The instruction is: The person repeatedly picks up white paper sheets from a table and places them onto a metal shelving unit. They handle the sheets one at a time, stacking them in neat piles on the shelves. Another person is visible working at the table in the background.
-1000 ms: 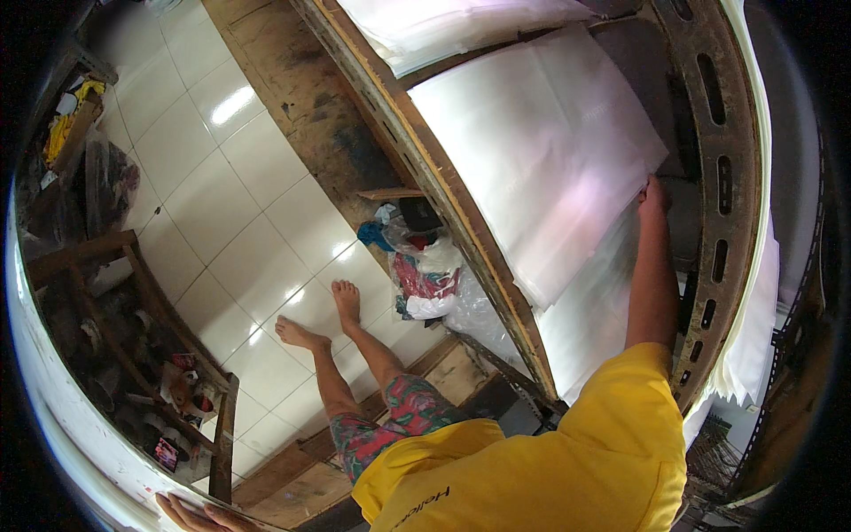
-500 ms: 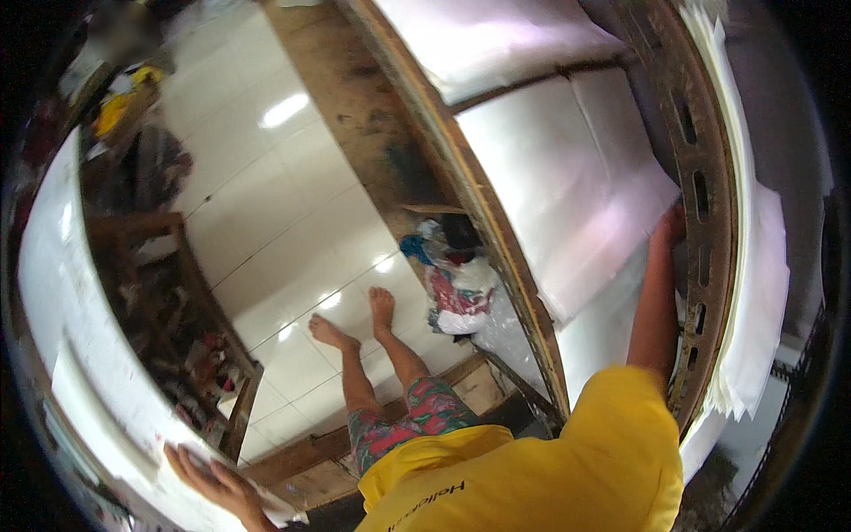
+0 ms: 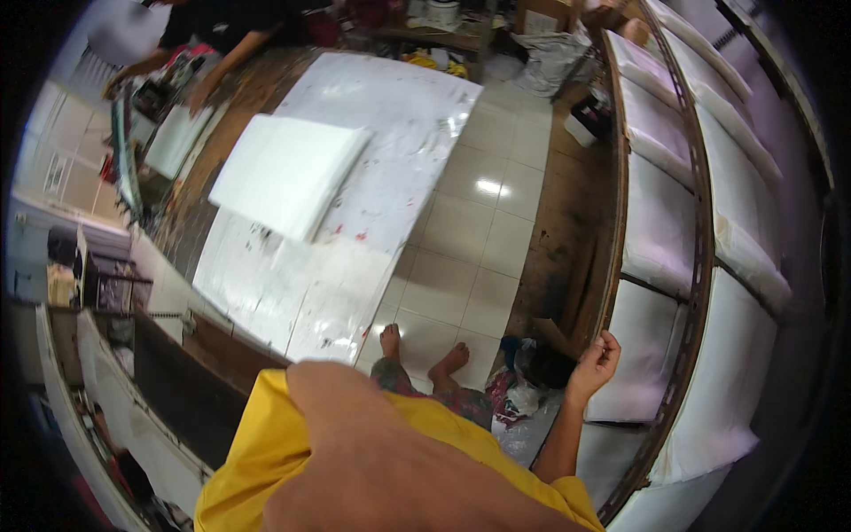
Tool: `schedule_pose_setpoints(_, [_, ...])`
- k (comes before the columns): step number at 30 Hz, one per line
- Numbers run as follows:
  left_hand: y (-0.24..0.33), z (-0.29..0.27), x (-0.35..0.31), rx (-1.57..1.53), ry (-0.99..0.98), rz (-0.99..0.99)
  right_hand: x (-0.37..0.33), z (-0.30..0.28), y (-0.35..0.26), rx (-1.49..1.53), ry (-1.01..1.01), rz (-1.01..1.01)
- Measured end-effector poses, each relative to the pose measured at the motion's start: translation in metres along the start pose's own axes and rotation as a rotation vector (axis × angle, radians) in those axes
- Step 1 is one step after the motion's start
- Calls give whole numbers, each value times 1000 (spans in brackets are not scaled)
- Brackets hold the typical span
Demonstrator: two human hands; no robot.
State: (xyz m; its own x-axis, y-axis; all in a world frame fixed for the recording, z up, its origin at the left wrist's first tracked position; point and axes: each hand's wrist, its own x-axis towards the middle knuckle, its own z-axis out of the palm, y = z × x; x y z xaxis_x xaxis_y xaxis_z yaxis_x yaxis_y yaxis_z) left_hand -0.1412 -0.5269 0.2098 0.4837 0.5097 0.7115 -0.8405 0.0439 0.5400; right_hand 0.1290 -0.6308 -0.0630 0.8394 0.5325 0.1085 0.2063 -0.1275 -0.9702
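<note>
My right hand [image 3: 596,365] is raised beside the wooden front rail [image 3: 615,266] of a shelf rack, its fingers curled in together. Whether anything small is between them does not show. Behind it in the rack lie stacks of white sheets [image 3: 634,350]. My left arm is bent up close in front of the view. The back of what seems to be my left hand [image 3: 399,488] fills the lower middle, its fingers out of sight. On a white-topped table [image 3: 390,97] ahead lies a thick stack of white sheets [image 3: 279,173].
Across the table, a co-worker in a dark top has a hand [image 3: 202,93] by a smaller white stack [image 3: 177,142]. Plastic bags [image 3: 523,395] lie near my feet. Tiled floor [image 3: 461,213] runs between table and rack. Wooden shelving [image 3: 213,355] stands at the left.
The view has swung toward the table and co-worker. My right hand has come out from among the rack's sheets. My left hand has left the white surface, its arm now raised close to the view.
</note>
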Motion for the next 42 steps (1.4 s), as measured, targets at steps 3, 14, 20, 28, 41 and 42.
schedule_pose_setpoints(3, [19,17,15,-141,-119,53,-20,18,-31,35,-54,49])
schedule_pose_setpoints(14, [101,21,-7,-360,-449,87,-130,87,-57,152,-2,47])
schedule_pose_setpoints(20, [160,-20,-27,-269,-546,15,-153,143,-84,67,-88,-17])
schedule_pose_setpoints(28, [202,-218,-172,1096,229,-536,-176,148,-87,106,-58,-10])
schedule_pose_setpoints(41, [307,-411,-337,2379,543,-819,-191,163,-95,-119,-144,-47])
schedule_pose_setpoints(42, [304,-418,-353,2315,671,-663,-193,180,-106,-85,-163,-205])
